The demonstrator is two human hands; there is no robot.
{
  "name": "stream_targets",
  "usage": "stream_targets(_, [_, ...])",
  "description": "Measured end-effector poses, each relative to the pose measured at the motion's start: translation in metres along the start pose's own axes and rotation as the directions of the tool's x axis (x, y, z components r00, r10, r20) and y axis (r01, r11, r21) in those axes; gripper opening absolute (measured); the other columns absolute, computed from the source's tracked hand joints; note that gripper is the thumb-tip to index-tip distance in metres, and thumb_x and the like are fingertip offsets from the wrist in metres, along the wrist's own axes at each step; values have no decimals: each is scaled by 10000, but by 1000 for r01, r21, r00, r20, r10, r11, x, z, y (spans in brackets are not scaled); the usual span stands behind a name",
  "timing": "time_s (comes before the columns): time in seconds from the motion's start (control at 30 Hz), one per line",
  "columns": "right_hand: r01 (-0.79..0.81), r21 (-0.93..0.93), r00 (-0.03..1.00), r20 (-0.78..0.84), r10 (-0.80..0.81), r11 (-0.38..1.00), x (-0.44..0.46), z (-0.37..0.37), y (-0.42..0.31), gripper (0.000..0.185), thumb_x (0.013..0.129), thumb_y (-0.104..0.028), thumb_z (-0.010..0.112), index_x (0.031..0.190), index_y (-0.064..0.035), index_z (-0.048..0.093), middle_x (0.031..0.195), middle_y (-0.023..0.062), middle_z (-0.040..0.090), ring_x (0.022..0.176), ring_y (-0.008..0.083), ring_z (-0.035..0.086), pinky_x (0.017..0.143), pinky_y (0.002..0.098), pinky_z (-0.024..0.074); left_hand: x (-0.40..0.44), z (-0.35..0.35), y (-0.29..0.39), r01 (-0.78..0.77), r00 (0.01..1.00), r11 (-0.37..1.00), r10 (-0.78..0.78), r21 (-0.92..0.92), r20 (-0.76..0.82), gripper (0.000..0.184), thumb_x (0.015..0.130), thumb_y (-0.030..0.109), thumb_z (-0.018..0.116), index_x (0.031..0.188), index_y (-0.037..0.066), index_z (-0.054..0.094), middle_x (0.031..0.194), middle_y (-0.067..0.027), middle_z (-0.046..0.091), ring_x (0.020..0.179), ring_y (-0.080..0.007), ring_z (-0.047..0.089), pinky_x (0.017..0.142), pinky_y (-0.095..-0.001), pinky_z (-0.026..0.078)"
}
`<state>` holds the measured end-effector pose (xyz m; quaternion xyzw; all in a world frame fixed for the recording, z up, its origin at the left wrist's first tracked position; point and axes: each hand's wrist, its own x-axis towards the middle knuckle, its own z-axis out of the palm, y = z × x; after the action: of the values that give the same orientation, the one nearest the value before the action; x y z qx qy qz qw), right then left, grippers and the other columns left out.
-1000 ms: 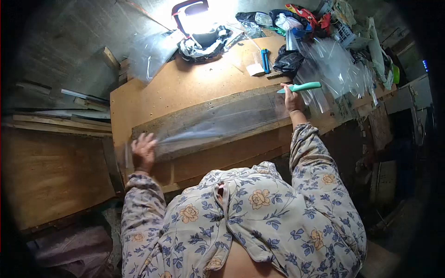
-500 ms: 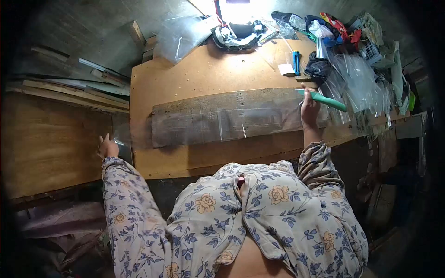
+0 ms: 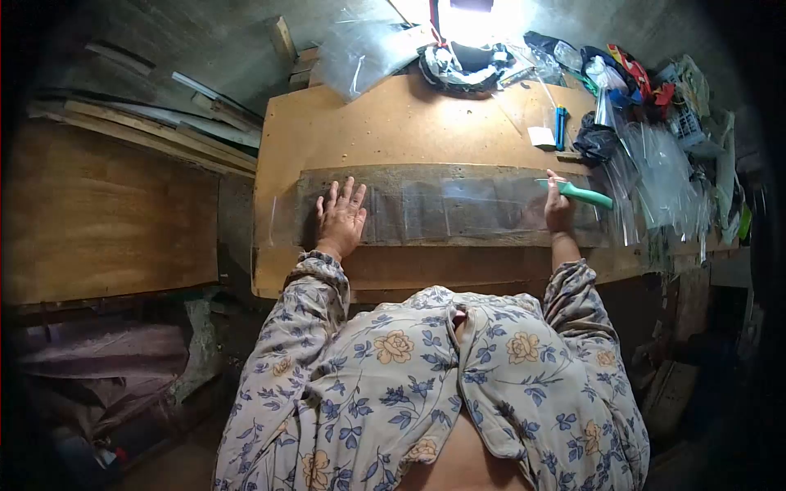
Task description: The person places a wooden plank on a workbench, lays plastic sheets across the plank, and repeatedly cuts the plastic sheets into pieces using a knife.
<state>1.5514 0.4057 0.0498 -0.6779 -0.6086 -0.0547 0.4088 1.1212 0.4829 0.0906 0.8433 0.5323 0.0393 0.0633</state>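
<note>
A long strip of clear plastic film (image 3: 483,209) lies along a dark, worn wooden board (image 3: 434,176) on the workbench. On the board's left end my left hand (image 3: 341,219) rests palm down over the film, its fingers spread. My right hand (image 3: 558,214) is at the right end, closed around a green-handled knife (image 3: 585,195). The thick handle points right, and a thin pale end sticks out to the left past my fingers. Whether the thin end touches the film, I cannot tell.
At the back right, a blue box cutter (image 3: 561,127) lies beside a small white block (image 3: 540,137). Clear plastic bags (image 3: 655,172) pile up along the right side. A lamp (image 3: 471,6) shines from behind. Wooden slats (image 3: 155,139) lie at the left.
My left hand has come from off the bench's left edge onto the film over the board. My right hand, holding the knife, has dropped slightly nearer to me. The view has shifted left.
</note>
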Motion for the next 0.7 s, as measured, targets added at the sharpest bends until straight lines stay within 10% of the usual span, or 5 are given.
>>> stream_targets(0.13, [-155, 274, 988, 47, 147, 949, 31, -4, -10, 184, 869, -144, 436, 956, -19, 539, 972, 126, 588, 880, 228, 558, 790, 284, 406, 4, -10, 1, -29, 999, 1000, 29, 8, 41, 449, 852, 289, 383, 1294, 231, 326, 1398, -15, 189, 1281, -274, 155, 1006, -498, 109])
stream_targets(0.7, [-249, 379, 968, 70, 241, 891, -25, -36, 22, 223, 904, -169, 357, 960, -11, 504, 1044, 138, 572, 945, 202, 535, 842, 303, 394, 22, -9, -24, -144, 989, 989, 144, -41, -18, 426, 827, 315, 460, 1242, 226, 419, 1372, -43, 254, 1264, -293, 197, 995, -502, 126])
